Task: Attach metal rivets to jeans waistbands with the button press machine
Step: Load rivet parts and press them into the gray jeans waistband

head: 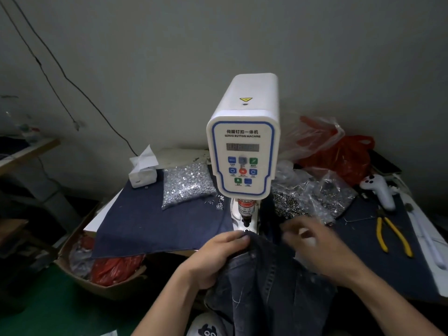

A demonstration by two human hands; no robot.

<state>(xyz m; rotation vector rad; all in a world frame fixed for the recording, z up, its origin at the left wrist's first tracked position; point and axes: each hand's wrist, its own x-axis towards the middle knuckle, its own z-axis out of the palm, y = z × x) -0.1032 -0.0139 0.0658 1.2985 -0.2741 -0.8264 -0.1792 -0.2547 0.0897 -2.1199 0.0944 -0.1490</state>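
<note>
Dim room, from my remote feed. A plain grey wall [242, 40] fills the upper half of the frame, with a thin black cable [60, 73] slanting down across its upper left. Green floor [48, 311] shows at lower left.

The worktop [378, 267] is draped in dark blue denim cloth [157, 224]. The white button press machine [243, 146] stands at centre frame, control panel facing me, its punch just above the lower die [246, 231].

The jeans [271, 287] hang off the worktop's near edge at lower centre, the waistband corner lying just beside the die. My left hand [218, 258] pinches that waistband edge, thumb and fingers curled on the fabric. My right hand [312, 241] is motion-blurred above the jeans, right of the machine; I cannot tell whether its grip is released or holding anything.

A clear bag of silver rivets [186, 185] sits left of the machine, with a white tissue box [143, 173] behind it. More bags of metal parts [315, 197] lie to the right, red plastic bags [339, 154] behind them. Yellow-handled pliers [392, 236] lie at right of frame. A cardboard box [101, 277] holding red plastic stands on the floor at lower left.
</note>
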